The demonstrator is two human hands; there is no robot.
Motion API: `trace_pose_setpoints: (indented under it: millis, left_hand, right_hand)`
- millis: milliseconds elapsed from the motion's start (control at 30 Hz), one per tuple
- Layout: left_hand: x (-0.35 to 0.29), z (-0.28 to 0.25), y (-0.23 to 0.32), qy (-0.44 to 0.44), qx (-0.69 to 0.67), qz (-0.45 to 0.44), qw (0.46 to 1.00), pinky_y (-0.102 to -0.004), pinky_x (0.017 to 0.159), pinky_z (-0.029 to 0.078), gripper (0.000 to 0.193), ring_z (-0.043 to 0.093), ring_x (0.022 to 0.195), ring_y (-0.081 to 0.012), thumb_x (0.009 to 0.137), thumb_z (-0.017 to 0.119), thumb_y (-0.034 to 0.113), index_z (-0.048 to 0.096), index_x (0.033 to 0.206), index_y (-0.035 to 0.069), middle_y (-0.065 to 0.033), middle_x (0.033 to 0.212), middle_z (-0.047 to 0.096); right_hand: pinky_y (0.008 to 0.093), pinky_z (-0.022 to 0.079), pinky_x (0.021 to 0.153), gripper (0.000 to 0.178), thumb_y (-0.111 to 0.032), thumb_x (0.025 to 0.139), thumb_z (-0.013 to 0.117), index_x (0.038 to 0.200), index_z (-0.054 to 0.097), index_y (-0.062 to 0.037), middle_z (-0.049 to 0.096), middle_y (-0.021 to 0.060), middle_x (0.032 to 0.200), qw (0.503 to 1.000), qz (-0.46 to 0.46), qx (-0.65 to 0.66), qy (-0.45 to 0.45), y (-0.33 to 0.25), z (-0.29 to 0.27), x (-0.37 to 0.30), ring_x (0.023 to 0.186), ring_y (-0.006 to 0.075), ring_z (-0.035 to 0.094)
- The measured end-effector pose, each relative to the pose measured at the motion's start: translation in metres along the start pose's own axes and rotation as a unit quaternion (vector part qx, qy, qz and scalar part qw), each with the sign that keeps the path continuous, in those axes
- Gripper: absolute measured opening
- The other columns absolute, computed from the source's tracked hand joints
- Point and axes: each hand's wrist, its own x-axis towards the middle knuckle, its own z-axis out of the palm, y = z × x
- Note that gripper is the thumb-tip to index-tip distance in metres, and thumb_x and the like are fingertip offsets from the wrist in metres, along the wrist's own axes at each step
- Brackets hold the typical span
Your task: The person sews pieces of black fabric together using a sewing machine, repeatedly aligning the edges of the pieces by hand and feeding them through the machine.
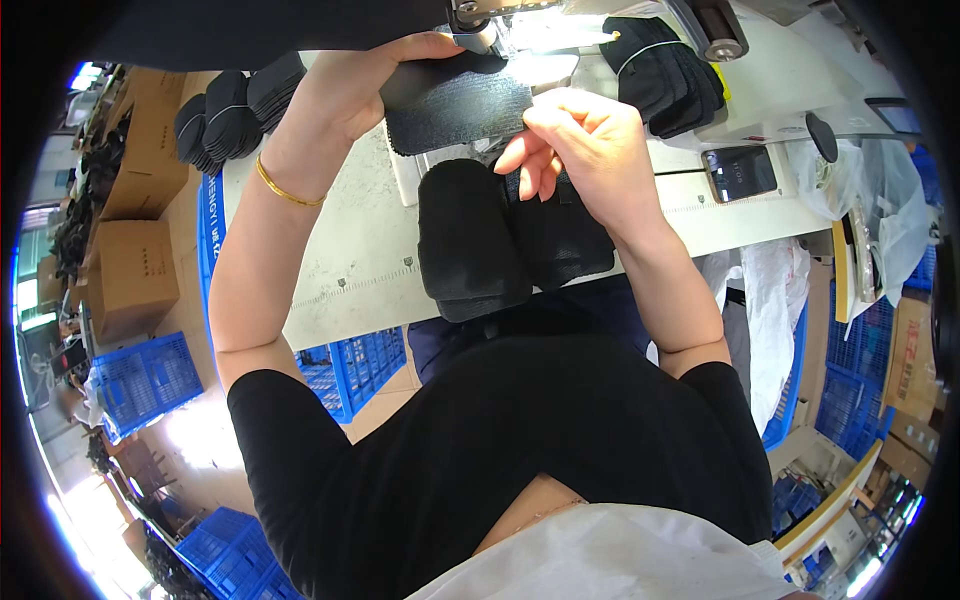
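- While both hands work at the far edge of the desk point(360, 250), a black fabric piece point(458, 105) lies stretched between them, just under the sewing machine head point(500, 15).
- The left hand point(345, 85) is closed on the piece's left end, thumb over the top edge; the right hand point(580, 135) pinches its right edge between thumb and forefinger, the other fingers curled loosely below.
- The piece looks light, soft and limp, with a textured knit face that should not slip; it is best held by its two short ends, kept taut, as it would sag or fold if gripped in the middle.
- Directly nearer, a stack of black pieces point(470, 240) sits on the desk edge, touching a second dark bundle to its right.
- Far right, a tied black bundle point(665, 70) rests on the machine; far left, more black stacks point(230, 115).
- A phone point(740, 172) lies to the right; blue crates point(145, 380) and cardboard boxes point(130, 270) stand on the floor at left.
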Motion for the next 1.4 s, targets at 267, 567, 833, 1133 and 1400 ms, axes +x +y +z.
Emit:
trace_pose_setpoints:
  millis: [267,567,833,1133,1400]
  left_hand:
    - [-0.015,0.007,-0.005,0.061,0.218,0.267,0.937,-0.0327,0.085,0.051,0.027,0.066,0.091,-0.0248,0.081,0.076,0.01,0.068,0.104,-0.001,-0.0128,0.101,0.07]
    - [-0.056,0.048,-0.031,0.059,0.483,0.664,0.568,-0.0336,0.07,0.055,0.037,0.065,0.088,-0.0258,0.058,0.067,-0.006,0.069,0.094,-0.001,-0.0097,0.096,0.067]
    - [-0.043,0.047,-0.029,0.097,0.506,0.676,0.526,-0.0327,0.071,0.055,0.033,0.066,0.09,-0.0227,0.059,0.068,0.0,0.07,0.092,-0.002,-0.0081,0.098,0.069]
    - [-0.037,0.055,-0.028,0.146,0.528,0.668,0.503,-0.0319,0.071,0.054,0.029,0.065,0.087,-0.0218,0.061,0.068,0.002,0.069,0.089,-0.002,-0.0066,0.094,0.066]
    - [-0.05,0.07,-0.026,0.152,0.559,0.618,0.532,-0.0313,0.069,0.053,0.032,0.061,0.087,-0.0215,0.062,0.069,0.004,0.067,0.093,-0.003,-0.0069,0.092,0.062]
  right_hand:
    - [0.0223,0.046,0.046,0.022,-0.011,0.095,0.053,0.08,0.061,0.0025,0.071,0.0135,0.074,1.0,-0.003,-0.005,-0.006,0.004,0.007,0.001,0.051,0.0125,0.062]
    - [0.0203,0.044,0.045,0.018,-0.008,0.092,0.057,0.079,0.064,0.0022,0.07,0.0068,0.067,0.999,-0.031,-0.004,0.03,0.003,0.011,-0.003,0.049,0.0078,0.06]
    - [0.0209,0.043,0.044,0.022,-0.013,0.093,0.059,0.077,0.067,0.0006,0.07,0.0063,0.066,0.997,-0.051,-0.015,0.054,0.006,0.013,0.004,0.047,0.0077,0.059]
    - [0.0198,0.043,0.044,0.019,-0.015,0.094,0.06,0.086,0.065,0.0019,0.07,0.0105,0.073,0.999,-0.028,-0.025,0.033,0.004,0.012,0.0,0.049,0.0094,0.059]
    - [0.0203,0.043,0.043,0.02,-0.016,0.094,0.06,0.086,0.067,0.0009,0.07,0.0085,0.071,0.999,-0.021,-0.012,0.032,0.009,0.012,0.0,0.048,0.0088,0.059]
